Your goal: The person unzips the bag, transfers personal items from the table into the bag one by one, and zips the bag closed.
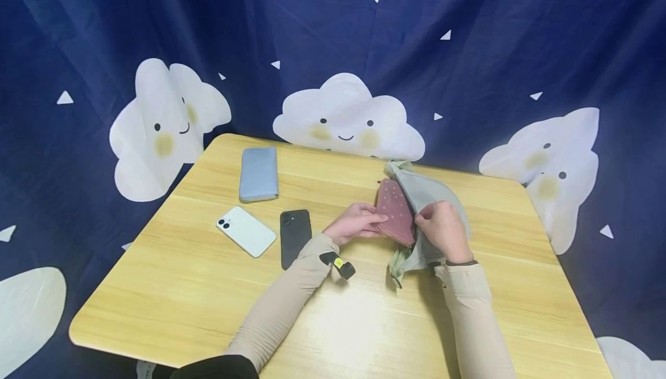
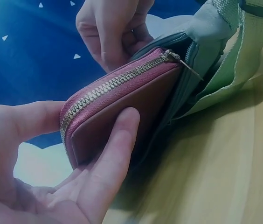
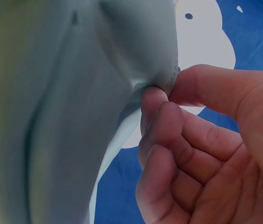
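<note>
A pink zip wallet [image 1: 396, 208] with small pale dots is partly inside the opening of a grey-green fabric bag [image 1: 434, 189]. My left hand [image 1: 354, 223] grips the wallet's outer end, fingers on both sides. In the left wrist view, the wallet's gold zipper looks closed, its pull hanging near the bag's mouth; the inner end is hidden in the bag. With curled fingers, my right hand [image 1: 444, 230] pinches the bag's edge beside the wallet. The right wrist view shows thumb and fingertips of the right hand [image 3: 206, 144] on the bag's grey fabric [image 3: 141, 42].
On the wooden table [image 1: 182, 292], a blue long wallet [image 1: 259, 174] lies at the back left. A white phone [image 1: 247, 231] and a black phone [image 1: 295, 234] lie left of my left hand, the black one near my sleeve. Behind hangs a dark blue cloud-patterned curtain [image 1: 333, 26].
</note>
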Demonstrator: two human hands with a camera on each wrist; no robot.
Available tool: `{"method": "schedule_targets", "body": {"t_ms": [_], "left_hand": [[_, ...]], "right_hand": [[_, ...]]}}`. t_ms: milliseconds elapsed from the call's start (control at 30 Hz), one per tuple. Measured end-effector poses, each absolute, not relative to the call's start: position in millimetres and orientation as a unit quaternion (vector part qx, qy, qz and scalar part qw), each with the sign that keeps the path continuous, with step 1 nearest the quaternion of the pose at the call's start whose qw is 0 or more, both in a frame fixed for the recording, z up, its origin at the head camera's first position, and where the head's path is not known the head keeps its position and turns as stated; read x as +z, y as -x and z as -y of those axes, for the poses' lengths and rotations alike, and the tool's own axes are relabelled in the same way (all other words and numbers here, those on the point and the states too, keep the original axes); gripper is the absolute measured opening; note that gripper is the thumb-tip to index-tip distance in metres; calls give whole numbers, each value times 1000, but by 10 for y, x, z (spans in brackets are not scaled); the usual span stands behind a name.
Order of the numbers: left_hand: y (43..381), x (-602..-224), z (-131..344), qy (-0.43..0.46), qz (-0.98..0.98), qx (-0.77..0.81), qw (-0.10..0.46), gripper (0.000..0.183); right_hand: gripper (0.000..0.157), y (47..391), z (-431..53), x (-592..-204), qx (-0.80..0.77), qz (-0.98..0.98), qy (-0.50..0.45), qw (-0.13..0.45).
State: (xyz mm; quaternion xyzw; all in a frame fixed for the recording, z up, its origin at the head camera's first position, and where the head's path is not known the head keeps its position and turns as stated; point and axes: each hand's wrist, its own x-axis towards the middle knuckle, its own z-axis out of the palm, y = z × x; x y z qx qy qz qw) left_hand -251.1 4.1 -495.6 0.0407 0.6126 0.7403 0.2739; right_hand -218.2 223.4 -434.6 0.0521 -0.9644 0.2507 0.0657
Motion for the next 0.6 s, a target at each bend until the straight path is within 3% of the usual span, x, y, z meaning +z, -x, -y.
{"method": "schedule_targets", "body": {"t_ms": [367, 600], "left_hand": [[2457, -4983, -155, -35, -616, 737, 276, 38], [2476, -5039, -176, -26, -620, 735, 274, 51]], "right_hand": [[12, 2209, -2213, -4374, 265, 959, -78, 67], [12, 2211, -2215, -4385, 262, 961, -60, 59]]}}
